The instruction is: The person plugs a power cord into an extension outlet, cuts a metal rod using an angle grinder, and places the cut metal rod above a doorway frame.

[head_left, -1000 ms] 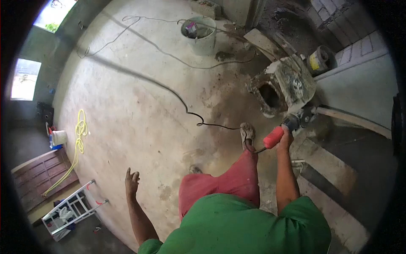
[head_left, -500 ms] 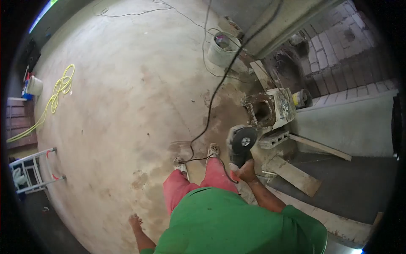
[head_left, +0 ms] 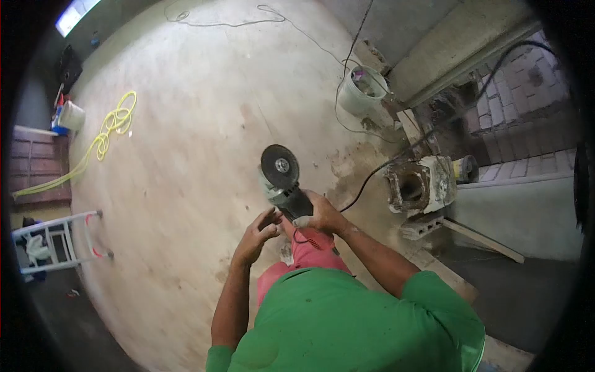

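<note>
My right hand (head_left: 320, 214) is wrapped around the dark body of an angle grinder (head_left: 292, 203), holding it up in front of my legs. A black cutting disc (head_left: 271, 175) with a metal centre nut faces up at the grinder's far end. Beside the tool on the left is my left hand (head_left: 260, 235), its thumb and fingers apart and slightly bent, close to the body; whether the fingertips touch it I cannot tell. A black power cord (head_left: 378, 175) runs off to the right from near my right hand.
A hollow block (head_left: 427, 183) crusted with mortar stands at right, with a plank (head_left: 483, 240) beside it. A white bucket (head_left: 354, 99) is farther back. Yellow hose (head_left: 104, 139) lies coiled at left, and a ladder (head_left: 59, 242) stands near it. Thin cable trails over the floor (head_left: 198, 124).
The grinder has moved left to the middle of my body, in my right hand. My left hand has risen from my side to the tool. The cord has swung right.
</note>
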A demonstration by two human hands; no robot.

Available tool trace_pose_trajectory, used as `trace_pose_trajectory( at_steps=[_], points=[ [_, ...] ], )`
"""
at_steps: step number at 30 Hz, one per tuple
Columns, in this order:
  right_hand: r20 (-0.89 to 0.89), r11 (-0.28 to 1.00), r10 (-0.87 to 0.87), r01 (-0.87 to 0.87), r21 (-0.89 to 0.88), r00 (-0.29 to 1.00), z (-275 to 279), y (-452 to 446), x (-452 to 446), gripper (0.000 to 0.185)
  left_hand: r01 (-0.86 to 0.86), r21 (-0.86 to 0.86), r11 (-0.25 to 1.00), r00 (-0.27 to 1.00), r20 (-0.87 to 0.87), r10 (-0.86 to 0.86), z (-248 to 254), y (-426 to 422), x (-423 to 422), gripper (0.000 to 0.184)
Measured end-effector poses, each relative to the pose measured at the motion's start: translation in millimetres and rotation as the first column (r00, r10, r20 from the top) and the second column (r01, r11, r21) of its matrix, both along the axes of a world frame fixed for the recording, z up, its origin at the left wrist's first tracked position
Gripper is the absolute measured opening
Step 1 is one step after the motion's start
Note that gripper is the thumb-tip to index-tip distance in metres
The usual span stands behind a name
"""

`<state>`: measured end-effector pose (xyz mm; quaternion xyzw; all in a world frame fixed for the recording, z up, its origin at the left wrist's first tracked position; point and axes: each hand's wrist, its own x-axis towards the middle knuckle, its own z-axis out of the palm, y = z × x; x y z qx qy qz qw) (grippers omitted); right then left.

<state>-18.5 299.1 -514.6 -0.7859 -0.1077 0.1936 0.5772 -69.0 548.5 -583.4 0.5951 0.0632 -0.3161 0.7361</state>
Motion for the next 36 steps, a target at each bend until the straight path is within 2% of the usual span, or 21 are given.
trace_pose_trajectory(
  at_steps=[1,2,3,4,5,7,9,11,12,15,16,19,21,22,23,24,25,27,31,34,36],
  points=[
    [0.006,1.0,-0.018,0.018,0.013,1.0,-5.6,1.7,25.5,0.082,-0.078,-0.151,0.986,0.997,-0.04,0.072,0.7,-9.8,31.2,0.08],
    [-0.121,0.989,0.086,-0.07,0.131,0.989,-14.4,1.9,54.9,0.076,-0.152,-0.296,0.943,0.987,-0.087,0.131,2.4,-19.2,67.8,0.087],
    [-0.227,0.956,0.192,-0.13,0.261,0.955,-25.7,3.2,85.1,0.071,-0.113,-0.284,0.952,0.993,-0.075,0.095,9.6,-25.9,106.2,0.087],
    [-0.292,0.9,0.262,-0.123,0.419,0.92,-34.9,9.9,111.5,0.06,-0.163,-0.383,0.909,0.987,-0.059,0.152,23.1,-31.7,134.9,0.089],
    [-0.304,0.901,0.226,-0.08,0.426,0.926,-41.2,11.6,129.7,0.06,-0.216,-0.481,0.85,0.975,-0.059,0.214,37.1,-35.7,157.8,0.092],
    [-0.466,0.809,0.333,0.006,0.588,0.82,-28.2,14.2,172.5,0.056,-0.286,-0.456,0.843,0.957,-0.081,0.28,45.7,-38.8,204.0,0.083],
    [-0.563,0.814,0.324,0.079,0.575,0.76,-23.1,19.8,211.5,0.059,-0.353,-0.369,0.86,0.934,-0.078,0.35,43.0,-36.8,253.5,0.075],
    [-0.255,0.978,0.076,-0.023,0.205,0.964,-12.1,30.2,244.6,0.067,-0.441,-0.267,0.857,0.892,-0.028,0.45,47.6,-33.5,303.7,0.062],
    [-0.21,0.993,0.027,-0.002,0.117,0.977,-13.4,36.5,260.7,0.076,-0.47,-0.209,0.858,0.879,-0.022,0.476,52.5,-31.2,325.9,0.06],
    [-0.193,0.994,-0.104,0.104,-0.008,0.976,-12.2,55.1,305.9,0.08,-0.485,-0.131,0.865,0.871,0.015,0.491,54.0,-27.2,387.0,0.057],
    [-0.245,0.986,-0.165,0.157,-0.052,0.955,-9.1,62.8,325.5,0.079,-0.489,-0.1,0.866,0.868,0.035,0.495,52.5,-22.3,412.0,0.056],
    [-0.262,0.965,-0.262,0.261,-0.04,0.929,-9.2,81.1,389.5,0.073,-0.391,-0.054,0.919,0.917,0.067,0.394,45.9,-7.1,487.5,0.052],
    [-0.193,0.934,-0.355,0.355,-0.036,0.915,-24.8,91.2,424.6,0.07,-0.273,-0.013,0.962,0.958,0.086,0.274,41.9,9.3,537.0,0.05],
    [-0.133,0.913,-0.408,0.407,-0.037,0.903,-27.1,92.4,450.1,0.068,-0.17,-0.077,0.982,0.983,0.056,0.174,41.3,16.9,569.5,0.05],
    [-0.251,0.903,-0.415,0.429,-0.001,0.874,-29.1,93.4,466.2,0.068,-0.08,-0.136,0.987,0.997,0.012,0.082,39.1,25.6,590.9,0.05],
    [-0.364,0.888,-0.419,0.459,0.027,0.832,-23.3,95.5,484.1,0.069,-0.086,-0.25,0.964,0.996,-0.055,0.074,35.4,24.7,617.3,0.053],
    [-0.373,0.878,-0.44,0.479,0.013,0.816,-16.1,98.4,501.3,0.069,-0.068,-0.256,0.964,0.996,-0.071,0.051,35.6,26.8,641.6,0.053],
    [-0.226,0.833,-0.537,0.553,0.01,0.813,-6.2,100.8,515.1,0.07,0.065,-0.294,0.953,0.996,-0.039,-0.08,34.8,25.8,669.3,0.057],
    [-0.186,0.784,-0.608,0.621,0.014,0.772,-6.1,90.7,561.0,0.07,0.202,-0.327,0.923,0.974,-0.028,-0.223,34.5,14.5,733.9,0.062],
    [-0.194,0.781,-0.619,0.621,-0.06,0.761,-14.4,69.3,587.9,0.069,0.21,-0.361,0.909,0.968,-0.052,-0.244,33.7,-11.9,763.6,0.062],
    [-0.371,0.672,-0.639,0.724,0.156,0.674,-19.4,58.6,605.2,0.067,0.246,-0.358,0.901,0.958,-0.048,-0.281,30.7,-34.6,783.8,0.061]
  ],
)
